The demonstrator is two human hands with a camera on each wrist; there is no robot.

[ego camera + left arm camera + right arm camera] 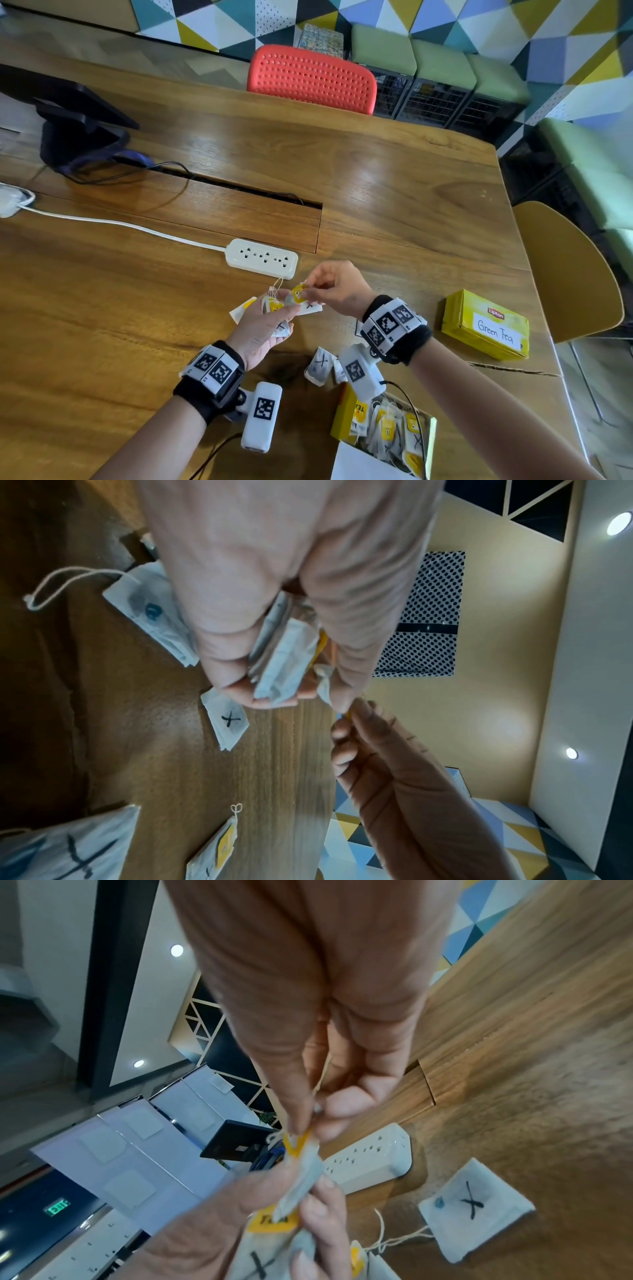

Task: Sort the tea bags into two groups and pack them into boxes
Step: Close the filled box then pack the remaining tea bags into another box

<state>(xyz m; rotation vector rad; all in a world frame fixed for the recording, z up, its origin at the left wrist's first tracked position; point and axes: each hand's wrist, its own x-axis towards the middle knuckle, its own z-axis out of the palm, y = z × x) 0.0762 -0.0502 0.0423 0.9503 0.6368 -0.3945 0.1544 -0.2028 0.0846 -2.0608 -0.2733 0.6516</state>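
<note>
I count two hands (260, 329) (337, 291), two yellow boxes (484, 325) (346, 416), one power strip (262, 257), two chairs (311, 80) (565, 274). Tea bags too bunched to count.

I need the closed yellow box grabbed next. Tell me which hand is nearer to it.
Right. The right hand pinches a tea bag tag over the table, with the Green Tea box off to its right. The left hand grips a bundle of tea bags farther left.

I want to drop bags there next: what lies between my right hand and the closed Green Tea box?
In the head view, only bare wooden table lies between the right hand and the Green Tea box; nothing stands in that stretch.
</note>
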